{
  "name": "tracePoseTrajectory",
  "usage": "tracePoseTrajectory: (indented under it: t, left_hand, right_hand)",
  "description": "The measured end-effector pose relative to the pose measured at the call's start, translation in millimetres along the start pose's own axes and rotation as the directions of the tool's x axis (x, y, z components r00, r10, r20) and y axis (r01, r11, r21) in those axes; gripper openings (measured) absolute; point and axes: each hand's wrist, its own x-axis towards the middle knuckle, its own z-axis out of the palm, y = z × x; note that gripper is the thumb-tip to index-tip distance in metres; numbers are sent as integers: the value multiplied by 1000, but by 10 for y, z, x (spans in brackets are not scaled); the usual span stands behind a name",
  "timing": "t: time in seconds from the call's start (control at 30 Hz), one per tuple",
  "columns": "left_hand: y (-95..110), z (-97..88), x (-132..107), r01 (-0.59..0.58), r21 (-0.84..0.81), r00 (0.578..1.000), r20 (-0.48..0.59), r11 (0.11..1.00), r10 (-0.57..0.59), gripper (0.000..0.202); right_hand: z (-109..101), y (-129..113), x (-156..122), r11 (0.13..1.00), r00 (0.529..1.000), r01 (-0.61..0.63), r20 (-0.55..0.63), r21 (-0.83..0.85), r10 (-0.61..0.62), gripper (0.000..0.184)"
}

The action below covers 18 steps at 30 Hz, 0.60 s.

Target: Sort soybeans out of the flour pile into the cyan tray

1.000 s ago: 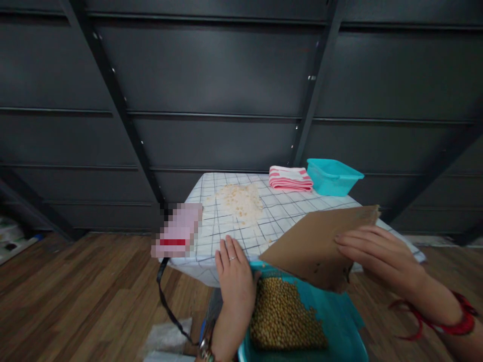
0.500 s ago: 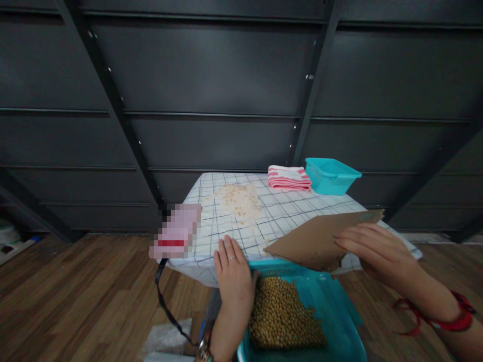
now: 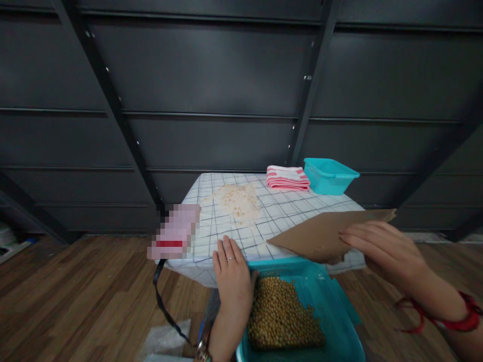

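Observation:
My right hand grips a piece of brown cardboard, its pointed end angled down to the left over the tablecloth. My left hand lies flat with fingers stretched on the table's front edge, its thumb near the rim of a teal basin. Small round yellow-brown beans fill the left part of that basin, which sits below the front edge. On the checked white tablecloth is a spread of pale powder with yellowish bits.
A folded pink-and-white towel and a small turquoise container stand at the back right. A pixelated pink object with a black strap lies at the left edge. Clear plastic rests below. Dark metal panels rise behind.
My right hand has moved slightly right with the cardboard, whose pointed end lifts a little and shifts right. My left hand stays in place.

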Motion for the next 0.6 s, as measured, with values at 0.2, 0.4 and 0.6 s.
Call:
tracePoseTrajectory:
  t: [0.2, 0.4, 0.6]
  left_hand:
    - [5, 0, 2, -7, -3, 1000, 4, 1000, 7, 71]
    - [7, 9, 5, -5, -7, 1000, -16, 1000, 4, 71]
    - [-4, 29, -17, -27, 5, 998, -56, 1000, 27, 69]
  right_hand:
    - [86, 14, 95, 995, 995, 66, -70, -74, -71, 44]
    - [87, -4, 91, 997, 997, 59, -52, -42, -61, 47]
    - [49, -15, 137, 989, 985, 143, -95, -37, -146, 34]
